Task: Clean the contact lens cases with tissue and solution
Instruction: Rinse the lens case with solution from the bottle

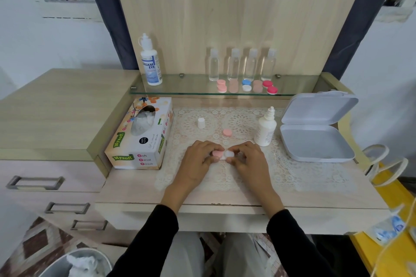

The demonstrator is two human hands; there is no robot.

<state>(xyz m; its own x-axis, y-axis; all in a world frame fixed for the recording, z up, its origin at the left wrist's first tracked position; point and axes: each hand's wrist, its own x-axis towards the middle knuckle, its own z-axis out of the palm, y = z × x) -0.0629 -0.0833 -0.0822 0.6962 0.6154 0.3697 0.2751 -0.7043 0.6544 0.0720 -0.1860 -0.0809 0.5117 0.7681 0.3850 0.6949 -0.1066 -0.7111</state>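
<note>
Both hands meet over the cream lace mat [292,175] on the pale wooden table [225,198], pinching a small white two-well contact lens case [222,154] between them. The left hand [198,161] has its thumb and curled fingers closed on the end that carries a pink screw cap. The right hand [247,161] pinches the uncapped white end; whether tissue sits under its fingers is too small to tell. The case lies flat at the mat, its long axis running left to right across the person, wells facing up. A loose round pink cap [227,132] rests on the mat just beyond it, near the uncapped white solution bottle [265,129]. The step looks like wiping the open well. To do it well, the left hand should brace the capped end while the right works tissue from the printed cardboard tissue box [140,135] round the well's inside and thread, with the case held level.
</note>
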